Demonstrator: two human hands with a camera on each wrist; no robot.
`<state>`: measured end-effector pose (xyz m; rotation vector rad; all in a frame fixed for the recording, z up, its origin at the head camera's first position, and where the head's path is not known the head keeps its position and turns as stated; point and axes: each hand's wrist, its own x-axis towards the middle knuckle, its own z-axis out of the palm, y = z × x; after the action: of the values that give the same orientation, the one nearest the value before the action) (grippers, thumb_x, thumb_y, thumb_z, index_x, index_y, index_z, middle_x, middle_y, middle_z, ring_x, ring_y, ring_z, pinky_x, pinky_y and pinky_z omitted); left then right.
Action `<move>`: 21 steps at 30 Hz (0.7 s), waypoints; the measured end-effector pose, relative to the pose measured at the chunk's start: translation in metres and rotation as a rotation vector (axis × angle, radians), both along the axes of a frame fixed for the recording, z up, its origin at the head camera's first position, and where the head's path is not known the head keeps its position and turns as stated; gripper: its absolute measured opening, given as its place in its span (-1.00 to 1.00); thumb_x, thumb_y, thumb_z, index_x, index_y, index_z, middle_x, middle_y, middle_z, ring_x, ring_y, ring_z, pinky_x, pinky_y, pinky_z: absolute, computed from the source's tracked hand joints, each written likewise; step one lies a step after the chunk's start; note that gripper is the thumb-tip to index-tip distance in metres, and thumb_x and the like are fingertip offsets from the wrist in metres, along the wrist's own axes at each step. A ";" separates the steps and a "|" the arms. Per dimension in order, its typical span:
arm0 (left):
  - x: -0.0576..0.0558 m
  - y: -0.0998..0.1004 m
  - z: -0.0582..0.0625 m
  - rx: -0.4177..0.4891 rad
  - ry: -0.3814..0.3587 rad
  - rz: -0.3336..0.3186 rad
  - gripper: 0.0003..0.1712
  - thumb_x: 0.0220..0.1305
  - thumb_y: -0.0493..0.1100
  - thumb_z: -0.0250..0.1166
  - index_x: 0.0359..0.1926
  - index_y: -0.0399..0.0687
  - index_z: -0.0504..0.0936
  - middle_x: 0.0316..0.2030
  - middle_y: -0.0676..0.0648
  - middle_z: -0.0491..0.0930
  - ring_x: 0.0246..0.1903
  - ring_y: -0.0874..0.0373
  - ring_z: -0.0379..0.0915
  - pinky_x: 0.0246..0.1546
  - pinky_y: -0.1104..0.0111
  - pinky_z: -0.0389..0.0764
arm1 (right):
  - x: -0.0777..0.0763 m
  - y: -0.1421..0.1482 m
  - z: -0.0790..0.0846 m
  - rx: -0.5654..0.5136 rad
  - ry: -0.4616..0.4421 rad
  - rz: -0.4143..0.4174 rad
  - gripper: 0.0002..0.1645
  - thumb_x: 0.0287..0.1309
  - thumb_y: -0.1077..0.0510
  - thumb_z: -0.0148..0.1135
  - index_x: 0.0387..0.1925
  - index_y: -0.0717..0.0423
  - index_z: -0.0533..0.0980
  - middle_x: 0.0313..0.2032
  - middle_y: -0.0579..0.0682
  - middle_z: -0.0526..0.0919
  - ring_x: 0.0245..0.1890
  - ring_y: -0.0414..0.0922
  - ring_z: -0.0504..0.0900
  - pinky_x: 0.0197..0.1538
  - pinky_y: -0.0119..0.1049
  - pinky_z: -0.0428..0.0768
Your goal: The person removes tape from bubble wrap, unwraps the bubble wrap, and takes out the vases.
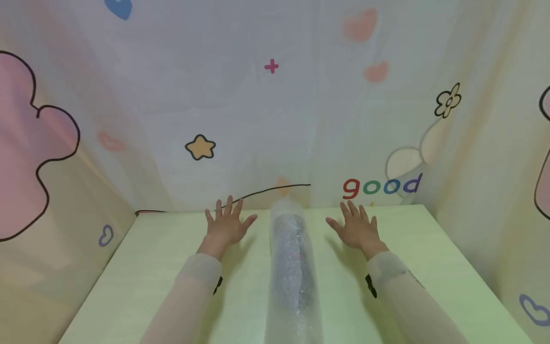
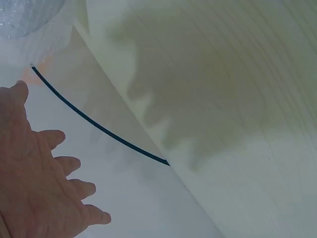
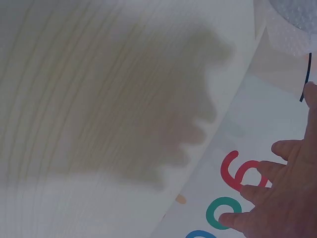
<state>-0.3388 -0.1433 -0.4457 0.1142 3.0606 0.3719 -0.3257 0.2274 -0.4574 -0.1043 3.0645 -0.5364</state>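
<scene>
A long roll of bubble wrap (image 1: pixel 294 267) lies lengthwise down the middle of the table, one end toward the back curtain. Left of it, my left hand (image 1: pixel 225 227) is held above the table with fingers spread, touching nothing; its shadow falls on the wood. On the other side my right hand (image 1: pixel 357 228) hovers in the same way, fingers spread and holding nothing. Part of the bubble wrap (image 2: pixel 29 15) shows at the upper left of the left wrist view. Its edge (image 3: pixel 299 25) also appears at the upper right of the right wrist view.
The pale wooden table (image 1: pixel 142 277) ends at a printed curtain (image 1: pixel 240 110) at the back. Curtain sides rise at left and right. Coloured letters reading "good" (image 1: pixel 371 186) are printed behind my right hand.
</scene>
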 end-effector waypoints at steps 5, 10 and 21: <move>0.003 0.001 0.003 0.012 -0.002 -0.009 0.00 0.47 0.57 -0.27 0.69 0.18 -0.15 0.68 -0.14 -0.35 0.64 -0.31 -0.50 0.48 -0.42 -0.41 | 0.003 -0.001 0.004 -0.008 0.007 0.009 0.14 0.43 -0.56 -0.26 0.67 0.10 -0.13 0.66 0.23 -0.20 0.61 0.40 -0.25 0.48 0.55 -0.27; 0.007 0.002 0.003 0.024 0.006 -0.020 0.00 0.47 0.56 -0.25 0.69 0.17 -0.14 0.68 -0.15 -0.35 0.64 -0.31 -0.52 0.48 -0.43 -0.41 | 0.007 -0.001 0.005 0.000 0.016 0.015 0.12 0.44 -0.55 -0.24 0.67 0.10 -0.11 0.66 0.23 -0.18 0.62 0.40 -0.24 0.48 0.55 -0.23; 0.021 0.008 0.003 0.040 0.035 -0.060 -0.02 0.48 0.54 -0.21 0.69 0.19 -0.14 0.69 -0.13 -0.31 0.64 -0.29 -0.55 0.48 -0.42 -0.40 | 0.016 -0.007 0.007 -0.018 0.045 0.052 0.11 0.44 -0.54 -0.19 0.66 0.08 -0.06 0.66 0.21 -0.14 0.62 0.38 -0.20 0.48 0.54 -0.23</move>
<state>-0.3176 -0.1354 -0.4430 0.2167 3.0770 0.4316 -0.3098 0.2200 -0.4505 -0.1990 3.0904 -0.5670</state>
